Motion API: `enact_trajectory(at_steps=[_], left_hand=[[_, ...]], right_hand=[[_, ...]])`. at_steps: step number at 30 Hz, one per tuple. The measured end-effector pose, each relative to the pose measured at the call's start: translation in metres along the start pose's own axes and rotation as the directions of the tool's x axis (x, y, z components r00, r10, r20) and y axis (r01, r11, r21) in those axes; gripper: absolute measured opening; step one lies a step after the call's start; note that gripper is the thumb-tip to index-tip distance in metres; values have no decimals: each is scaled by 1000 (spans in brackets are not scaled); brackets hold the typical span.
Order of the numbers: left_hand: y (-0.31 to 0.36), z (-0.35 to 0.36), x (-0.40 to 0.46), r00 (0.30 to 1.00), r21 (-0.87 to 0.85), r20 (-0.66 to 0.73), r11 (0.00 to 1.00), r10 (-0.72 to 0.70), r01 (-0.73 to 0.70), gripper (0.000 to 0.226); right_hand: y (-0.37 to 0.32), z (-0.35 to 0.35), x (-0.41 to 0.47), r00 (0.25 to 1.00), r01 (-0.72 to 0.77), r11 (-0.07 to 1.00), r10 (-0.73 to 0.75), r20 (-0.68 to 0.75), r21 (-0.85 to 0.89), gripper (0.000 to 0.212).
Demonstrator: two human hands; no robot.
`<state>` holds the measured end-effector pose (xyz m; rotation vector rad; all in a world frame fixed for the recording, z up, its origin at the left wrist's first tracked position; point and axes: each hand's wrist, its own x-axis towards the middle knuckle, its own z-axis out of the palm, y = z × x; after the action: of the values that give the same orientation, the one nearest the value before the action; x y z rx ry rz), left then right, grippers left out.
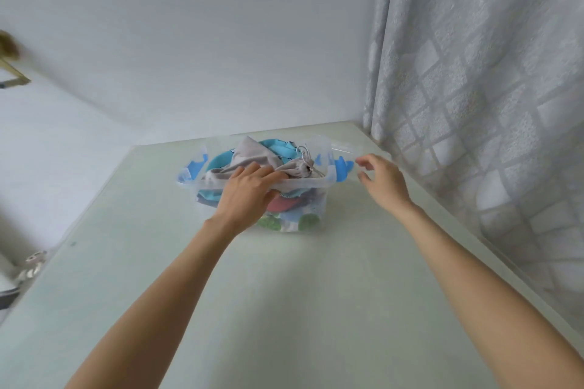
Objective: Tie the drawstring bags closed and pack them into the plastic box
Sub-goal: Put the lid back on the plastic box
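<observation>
Left hand [249, 189] presses flat on the grey bag [252, 156] inside the plastic box [303, 183]; right hand [384, 178] hovers loosely open just right of it

Left hand [249, 189] covers part of the plastic box [303, 185] near rim; its fingertips are buried in the grey drawstring bag [252, 158]. Lower bags show only as blurred colour through the wall. A brass-coloured object [12, 69] is cut off at the left edge, unidentifiable. Both forearms run out of frame below.

Two bare forearms, no sleeves
</observation>
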<state>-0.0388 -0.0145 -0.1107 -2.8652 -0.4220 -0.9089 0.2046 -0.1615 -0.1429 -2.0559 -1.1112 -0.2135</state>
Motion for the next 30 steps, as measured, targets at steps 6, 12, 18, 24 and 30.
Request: enact_trajectory(at_steps=[6, 12, 18, 24, 30], left_hand=[[-5, 23, 16, 996, 41, -78, 999, -32, 35, 39], [-18, 30, 22, 996, 72, -77, 996, -55, 61, 35], [-16, 29, 23, 996, 59, -44, 995, -80, 83, 36], [-8, 13, 15, 987, -42, -54, 988, -151, 148, 47], [-21, -29, -8, 901, -4, -406, 986, -153, 165, 39]], right_hand=[[37, 41, 32, 967, 42, 920, 60, 246, -391, 47], [53, 58, 47, 961, 38, 873, 102, 258, -487, 35], [45, 40, 49, 997, -73, 954, 76, 1, -291, 22], [0, -14, 54, 991, 16, 996, -5, -132, 87, 17], [-86, -30, 44, 891, 442, 894, -447, -80, -70, 16]])
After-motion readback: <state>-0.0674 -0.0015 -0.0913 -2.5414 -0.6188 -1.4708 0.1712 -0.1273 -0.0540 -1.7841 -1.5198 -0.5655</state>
